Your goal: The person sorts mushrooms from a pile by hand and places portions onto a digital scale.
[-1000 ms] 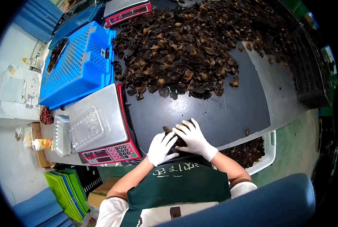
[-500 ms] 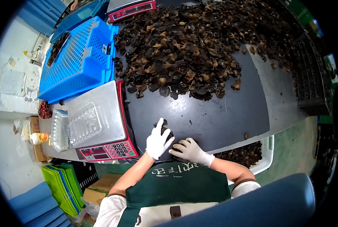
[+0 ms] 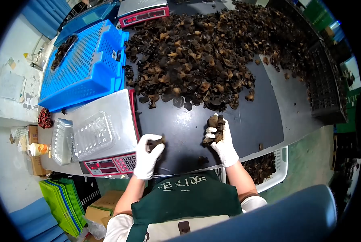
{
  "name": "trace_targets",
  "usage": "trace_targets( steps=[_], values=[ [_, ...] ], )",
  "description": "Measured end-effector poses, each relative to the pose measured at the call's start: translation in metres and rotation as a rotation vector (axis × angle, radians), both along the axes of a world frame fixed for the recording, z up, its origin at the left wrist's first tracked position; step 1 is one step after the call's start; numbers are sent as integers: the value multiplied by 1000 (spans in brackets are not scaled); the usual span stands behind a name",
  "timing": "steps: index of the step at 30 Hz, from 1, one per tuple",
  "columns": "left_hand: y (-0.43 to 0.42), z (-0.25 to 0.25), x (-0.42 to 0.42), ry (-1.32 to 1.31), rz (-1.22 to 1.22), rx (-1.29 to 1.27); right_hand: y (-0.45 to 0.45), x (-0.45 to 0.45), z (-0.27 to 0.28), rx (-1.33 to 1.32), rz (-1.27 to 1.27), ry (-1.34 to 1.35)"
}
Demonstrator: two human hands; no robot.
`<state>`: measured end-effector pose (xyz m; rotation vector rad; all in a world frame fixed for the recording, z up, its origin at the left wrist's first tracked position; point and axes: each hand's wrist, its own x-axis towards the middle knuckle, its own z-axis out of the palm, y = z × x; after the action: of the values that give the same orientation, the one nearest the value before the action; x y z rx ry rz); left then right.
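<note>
White-gloved, my left hand [image 3: 146, 158] is closed around a dark mushroom piece [image 3: 155, 143], just right of the near scale. My right hand [image 3: 224, 144], gloved too, grips several dark brown mushroom pieces [image 3: 214, 126] above the black table surface [image 3: 180, 131]. The hands are apart. One small dark piece [image 3: 203, 160] lies between them near the table's front edge. Beyond them spreads a large pile of brown-black mushrooms [image 3: 188, 60]. A clear plastic tray [image 3: 93, 135] rests on the silver plate of the near red scale [image 3: 108, 164].
Blue baskets [image 3: 79, 66] stand behind the near scale, with a second red scale [image 3: 144, 17] farther back. More clear trays [image 3: 62, 141] are at the left. A white basket [image 3: 279, 169] with mushrooms sits below the front edge; a black crate [image 3: 326, 84] is at right.
The hands have moved from close together to apart: the left leftward, the right forward and rightward. Mushroom pieces now show in my right hand, and one in my left.
</note>
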<state>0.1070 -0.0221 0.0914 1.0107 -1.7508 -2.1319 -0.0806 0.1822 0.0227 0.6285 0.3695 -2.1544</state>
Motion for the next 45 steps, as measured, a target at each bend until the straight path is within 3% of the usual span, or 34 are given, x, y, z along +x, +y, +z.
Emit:
trace_targets(
  steps=[2,4,6,10,11,12,16,18,20,22,24,26,27,29,30,31,34,36,41,42,45],
  values=[
    [-25,31,21,69,70,-236,-22,6,13,-18,15,-66],
    [-72,24,53,287,178,-450,-52,12,25,-83,97,-81],
    [-111,49,86,232,267,-427,-91,22,35,6,233,-10],
    [-174,72,122,171,386,-657,-194,62,91,203,498,363],
    [-190,67,128,163,409,-612,-217,71,102,126,633,442],
    [-204,61,130,191,372,-744,-237,83,112,115,727,524],
    [-231,40,125,105,293,-524,-319,140,115,114,484,1307],
    [-247,16,125,106,147,-891,-334,147,103,293,492,1740],
    [-255,-11,130,46,101,-588,-354,149,64,540,521,2291],
    [-262,-20,134,-103,-18,-1127,-347,160,66,658,267,2595],
    [-259,-16,141,-148,-9,-1006,-331,159,84,649,240,2563],
    [-249,13,142,-126,41,-1089,-311,137,107,435,335,2330],
    [-256,6,149,-71,51,-1056,-289,131,120,421,564,1911],
    [-253,22,155,-31,119,-1001,-239,108,111,554,632,1659],
    [-252,24,158,-11,167,-934,-214,93,99,710,508,1837],
    [-257,24,164,-2,134,-1100,-187,86,96,867,505,1879],
    [-259,16,179,-223,48,-1297,-89,90,61,1542,828,2010],
    [-256,5,179,-279,28,-1286,-38,107,37,1771,983,1752],
    [-245,-6,164,-291,-13,-1263,14,105,-38,1573,621,1506],
    [-241,-3,159,-268,-22,-1238,-3,99,-36,1515,570,1412],
    [-231,-2,145,-243,-93,-1248,-109,105,44,1212,308,1722]
  ],
)
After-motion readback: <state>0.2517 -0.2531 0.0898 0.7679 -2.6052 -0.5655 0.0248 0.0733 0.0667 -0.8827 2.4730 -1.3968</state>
